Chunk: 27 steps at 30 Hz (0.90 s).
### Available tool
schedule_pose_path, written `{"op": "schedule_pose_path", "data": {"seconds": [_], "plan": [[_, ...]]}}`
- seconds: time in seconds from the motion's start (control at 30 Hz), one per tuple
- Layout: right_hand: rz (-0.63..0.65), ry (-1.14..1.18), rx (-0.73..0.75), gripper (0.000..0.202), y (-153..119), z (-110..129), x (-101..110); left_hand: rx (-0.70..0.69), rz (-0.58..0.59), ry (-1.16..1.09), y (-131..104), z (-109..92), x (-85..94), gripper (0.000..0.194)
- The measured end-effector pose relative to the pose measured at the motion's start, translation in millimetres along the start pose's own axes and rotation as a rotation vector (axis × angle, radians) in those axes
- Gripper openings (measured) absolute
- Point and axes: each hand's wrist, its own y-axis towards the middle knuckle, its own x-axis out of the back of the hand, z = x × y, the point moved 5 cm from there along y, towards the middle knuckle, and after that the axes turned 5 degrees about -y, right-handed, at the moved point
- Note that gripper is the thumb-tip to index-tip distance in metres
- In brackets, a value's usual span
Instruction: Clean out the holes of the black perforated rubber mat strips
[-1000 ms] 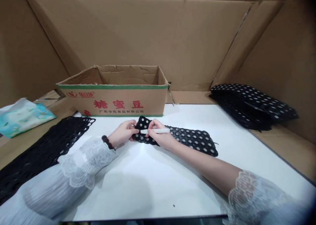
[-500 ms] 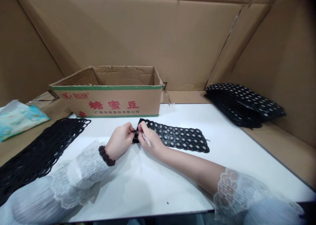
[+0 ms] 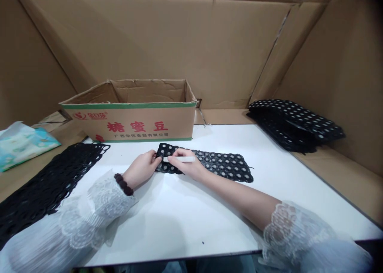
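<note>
A black strip (image 3: 223,160) set with rows of pale round discs lies on the white table, partly covered by my right hand. My left hand (image 3: 143,166) is closed at the strip's left end, thumb and fingertips pinching its edge. Over the strip's left part, my right hand (image 3: 190,165) grips a slim white pen-like stick (image 3: 186,159), held almost level. The stick's tip points left toward the discs near my left thumb. Whether the tip touches the strip I cannot tell.
Behind the strip stands an open cardboard box (image 3: 131,123) with red lettering. A black openwork sheet (image 3: 48,181) lies at the left, beside a blue-green soft packet (image 3: 26,143). Dotted black pieces (image 3: 296,123) are stacked at the right. Cardboard walls (image 3: 167,41) surround the white table (image 3: 158,225).
The strip's left end, previously folded up between my fingers, now lies flat. My hands have moved slightly apart, and the white stick has swung from steep to nearly level.
</note>
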Motion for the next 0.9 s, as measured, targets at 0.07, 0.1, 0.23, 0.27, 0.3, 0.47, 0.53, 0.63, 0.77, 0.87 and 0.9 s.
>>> {"op": "schedule_pose_path", "data": {"seconds": [0.07,0.1,0.23,0.27,0.3,0.47,0.53,0.63,0.77,0.87,0.9], "plan": [[0.028,0.075,-0.013,0.024,0,0,0,0.016,0.02,0.009,0,1,0.2,0.026],[0.034,0.101,-0.011,0.025,-1,1,1,0.02,0.021,0.02,0,1,0.3,0.027],[0.039,0.115,-0.015,0.025,-1,2,2,0.017,-0.003,0.066,-1,1,-0.1,0.028],[0.036,0.095,-0.019,0.026,-1,1,2,0.016,-0.007,0.077,-1,1,-0.5,0.028],[0.029,0.065,-0.017,0.027,0,1,2,0.016,-0.009,0.088,-2,1,-0.7,0.028],[-0.026,-0.015,0.032,0.028,5,-3,5,0.023,0.019,0.084,-2,0,0.9,0.034],[-0.03,0.007,-0.003,0.026,6,-7,6,0.012,0.049,0.035,-3,-3,1.3,0.04],[-0.021,0.019,-0.069,0.024,8,-11,7,0.007,0.088,0.018,-3,-5,-0.2,0.043],[-0.004,0.01,-0.102,0.025,7,-12,6,0.013,0.078,0.036,-2,-1,-0.5,0.04],[-0.02,0.019,-0.087,0.023,6,-11,6,0.013,0.132,-0.063,0,2,0.8,0.039],[-0.027,0.027,-0.082,0.023,6,-11,7,0.024,0.187,-0.116,0,2,0.5,0.038]]}}
